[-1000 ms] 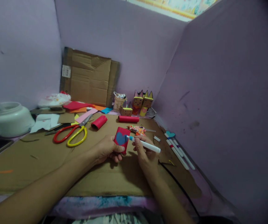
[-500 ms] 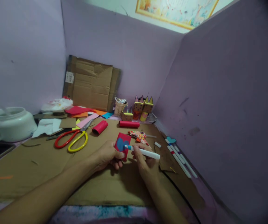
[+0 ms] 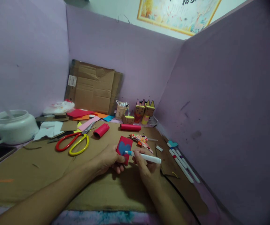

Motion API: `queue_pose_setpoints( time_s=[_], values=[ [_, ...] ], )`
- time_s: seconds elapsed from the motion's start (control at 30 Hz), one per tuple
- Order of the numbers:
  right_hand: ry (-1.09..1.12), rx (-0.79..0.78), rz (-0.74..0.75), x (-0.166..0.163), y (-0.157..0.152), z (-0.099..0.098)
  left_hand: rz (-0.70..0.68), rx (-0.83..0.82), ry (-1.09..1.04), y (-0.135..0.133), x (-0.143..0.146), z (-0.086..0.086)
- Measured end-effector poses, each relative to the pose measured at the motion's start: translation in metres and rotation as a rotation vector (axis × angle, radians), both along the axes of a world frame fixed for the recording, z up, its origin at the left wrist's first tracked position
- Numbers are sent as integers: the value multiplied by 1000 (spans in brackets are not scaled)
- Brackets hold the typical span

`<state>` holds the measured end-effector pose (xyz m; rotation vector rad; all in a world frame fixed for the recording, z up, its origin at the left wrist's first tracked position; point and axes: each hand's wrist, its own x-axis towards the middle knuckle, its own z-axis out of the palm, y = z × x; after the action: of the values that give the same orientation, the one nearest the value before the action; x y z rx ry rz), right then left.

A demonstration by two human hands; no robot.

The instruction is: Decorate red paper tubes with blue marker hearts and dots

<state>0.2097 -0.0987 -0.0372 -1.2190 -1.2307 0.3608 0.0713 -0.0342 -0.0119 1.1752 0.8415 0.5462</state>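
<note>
Fingers of the left hand (image 3: 110, 160) are closed around the red piece (image 3: 129, 144), the thumb covering part of its lower front; it is held above the cardboard (image 3: 97, 193). Gripped in the right hand's (image 3: 146, 165) fingers is a white pen (image 3: 150, 158), its tip at the blue heart (image 3: 123, 147) on the piece. Just beyond lies a glue gun (image 3: 140, 139), with a cap (image 3: 159, 148) to its right. Farther back lie two red tubes (image 3: 130, 127); scissors (image 3: 84, 133) lie leftward, more pens (image 3: 181, 166) rightward.
</note>
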Motion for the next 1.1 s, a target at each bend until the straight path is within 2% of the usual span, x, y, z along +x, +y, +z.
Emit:
queue_pose_setpoints(
  time_s=[0.13, 0.37, 0.6, 0.67, 0.73, 0.93, 1.1],
  values=[
    [-8, 39, -37, 3, 1, -2, -6, 0, 0, 0, 0, 1],
    [-45, 25, 27, 4, 1, -1, 13, -6, 35, 0, 1, 2],
    [189, 103, -79, 5, 4, 5, -1, -1, -16, 1, 0, -1],
    [239, 75, -81, 6, 8, 5, 4, 4, -25, 1, 0, -2],
    [287, 22, -31, 7, 11, 4, 7, 4, -46, 1, 0, -2],
    [525, -94, 253, 6, 15, 5, -35, -47, -107, -3, 0, -1],
    [521, -158, 303, 5, 15, 7, -32, -59, -168, -6, 2, 2]
  ],
)
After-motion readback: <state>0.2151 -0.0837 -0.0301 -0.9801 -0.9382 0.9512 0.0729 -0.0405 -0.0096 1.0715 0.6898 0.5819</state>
